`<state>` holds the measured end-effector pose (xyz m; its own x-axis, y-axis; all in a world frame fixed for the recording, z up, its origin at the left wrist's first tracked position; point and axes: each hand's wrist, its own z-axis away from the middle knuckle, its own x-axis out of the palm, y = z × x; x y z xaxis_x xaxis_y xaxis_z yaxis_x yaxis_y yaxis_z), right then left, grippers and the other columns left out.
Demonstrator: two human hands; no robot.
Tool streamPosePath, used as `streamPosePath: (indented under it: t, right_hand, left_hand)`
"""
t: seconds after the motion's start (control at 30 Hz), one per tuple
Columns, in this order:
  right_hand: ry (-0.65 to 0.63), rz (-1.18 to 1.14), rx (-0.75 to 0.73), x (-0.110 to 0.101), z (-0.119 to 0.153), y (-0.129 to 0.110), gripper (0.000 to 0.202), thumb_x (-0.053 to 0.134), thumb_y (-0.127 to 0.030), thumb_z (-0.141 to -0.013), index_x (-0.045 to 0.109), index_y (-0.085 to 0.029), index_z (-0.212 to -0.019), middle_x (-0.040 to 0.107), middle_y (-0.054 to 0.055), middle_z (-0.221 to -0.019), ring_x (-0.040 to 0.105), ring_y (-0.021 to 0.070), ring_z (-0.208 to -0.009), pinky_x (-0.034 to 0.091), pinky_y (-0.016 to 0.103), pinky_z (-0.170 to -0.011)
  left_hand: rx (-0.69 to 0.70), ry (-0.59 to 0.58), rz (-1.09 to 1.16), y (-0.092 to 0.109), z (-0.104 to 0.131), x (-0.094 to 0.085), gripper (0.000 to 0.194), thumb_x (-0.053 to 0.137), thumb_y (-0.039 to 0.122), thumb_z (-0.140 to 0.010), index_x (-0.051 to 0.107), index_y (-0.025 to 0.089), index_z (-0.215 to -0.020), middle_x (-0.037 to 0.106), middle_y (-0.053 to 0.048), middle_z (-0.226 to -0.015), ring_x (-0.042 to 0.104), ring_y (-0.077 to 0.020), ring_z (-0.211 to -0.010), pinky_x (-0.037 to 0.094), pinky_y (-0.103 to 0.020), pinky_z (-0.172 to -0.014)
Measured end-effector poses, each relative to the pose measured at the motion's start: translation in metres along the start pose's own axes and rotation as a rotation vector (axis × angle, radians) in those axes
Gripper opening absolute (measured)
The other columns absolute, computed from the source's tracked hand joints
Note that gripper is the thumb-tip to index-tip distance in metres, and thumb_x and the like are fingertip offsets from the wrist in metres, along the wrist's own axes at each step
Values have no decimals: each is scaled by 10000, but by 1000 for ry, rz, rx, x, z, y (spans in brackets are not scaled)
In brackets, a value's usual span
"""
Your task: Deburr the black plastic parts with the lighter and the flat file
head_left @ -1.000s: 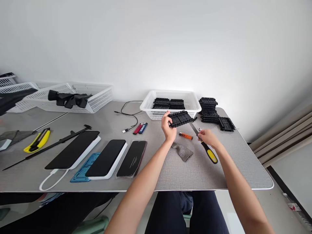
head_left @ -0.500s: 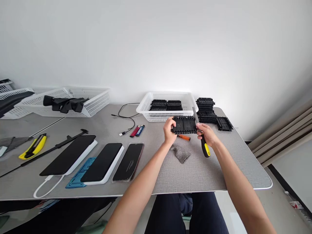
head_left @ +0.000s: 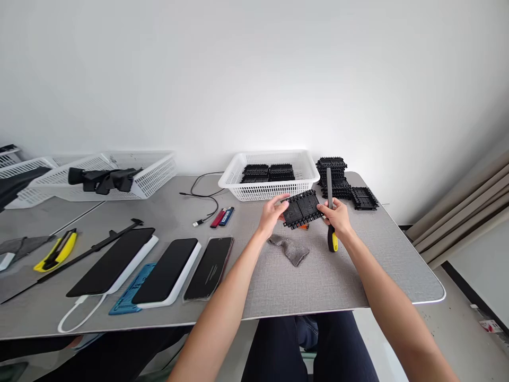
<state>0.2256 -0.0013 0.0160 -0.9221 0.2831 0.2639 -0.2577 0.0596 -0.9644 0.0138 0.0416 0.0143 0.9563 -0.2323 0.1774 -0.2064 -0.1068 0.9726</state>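
Observation:
My left hand (head_left: 272, 215) grips the left end of a black plastic panel (head_left: 303, 208) with toothed long edges, held tilted above the table. My right hand (head_left: 337, 216) is closed around a flat file (head_left: 330, 187), its grey blade pointing up and its black-and-yellow handle (head_left: 333, 240) hanging below the palm. The right thumb and fingers also touch the panel's right end, and the blade stands just beside that end. Beneath the panel, an orange object (head_left: 304, 226) is mostly hidden. A crumpled grey cloth (head_left: 293, 249) lies below the hands.
Behind is a white basket (head_left: 274, 192) holding similar panels; more panels (head_left: 337, 178) are stacked to its right, one (head_left: 365, 198) apart. On the left lie phones (head_left: 209, 268), lighters (head_left: 226, 216), a cable (head_left: 205, 196), a caliper (head_left: 97, 246), and a yellow cutter (head_left: 59, 252).
The panel has tilted, its right end rising. The file has swung nearly upright in my right hand and shifted slightly right, and the right fingers have come onto the panel. The view has shifted slightly.

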Motion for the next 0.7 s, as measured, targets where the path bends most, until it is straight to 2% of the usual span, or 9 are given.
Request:
streamPosePath:
  t: [0.07,0.13,0.23,0.33,0.4,0.5,0.6,0.7]
  right_hand:
    - [-3,23,-1,1,2,-1,499,911,-411,-555,482,-212,-712,386,-105,-516,276,39,-437,231,164,-341]
    - [-1,33,-1,3,3,-2,514,884,-499,-600,476,-214,-728,453,-85,-534,284,43,-435,230,166,-340]
    - [-30,14,21,8,7,-4,541,817,-621,-660,491,-216,-808,638,-8,-683,298,41,-435,234,172,-342]
    - [-116,-39,87,14,12,-6,551,780,-663,-688,527,-214,-883,685,32,-757,291,37,-423,218,178,-345]
    - [-160,-65,122,19,16,-5,542,781,-653,-690,554,-210,-907,670,27,-735,300,39,-413,208,185,-345]
    - [-193,-60,126,25,22,-2,541,870,-528,-612,572,-210,-931,571,-45,-618,297,38,-403,189,184,-352]
    - [-208,-38,106,28,26,1,542,906,-403,-549,562,-214,-923,427,-114,-525,275,37,-398,176,179,-362]
    - [-154,-19,75,25,25,0,490,883,-374,-554,564,-207,-885,368,-126,-503,253,36,-398,173,184,-363]
  left_hand:
    - [-14,40,-6,-1,0,3,414,841,375,-617,725,165,-954,709,-50,-800,627,-162,-643,477,-248,-536]
    - [-9,111,24,-5,0,6,324,823,320,-609,700,158,-860,688,-28,-755,602,-136,-630,465,-230,-550]
    - [-7,219,83,-11,0,13,284,773,321,-646,622,181,-842,620,22,-671,550,-108,-569,441,-218,-532]
    - [-12,302,145,-15,3,21,307,760,338,-656,554,198,-836,606,30,-699,562,-109,-592,460,-227,-554]
    - [-7,353,188,-18,5,27,342,765,357,-660,520,206,-846,607,29,-744,585,-110,-641,477,-229,-591]
    - [-3,399,254,-21,10,37,415,781,399,-652,463,216,-846,607,27,-780,612,-118,-697,496,-242,-633]
    - [-36,377,330,-21,15,44,468,817,397,-611,447,210,-827,628,8,-791,635,-141,-710,517,-274,-644]
    - [-47,336,342,-17,18,43,503,844,365,-573,486,209,-890,663,-3,-834,658,-166,-743,532,-293,-656]
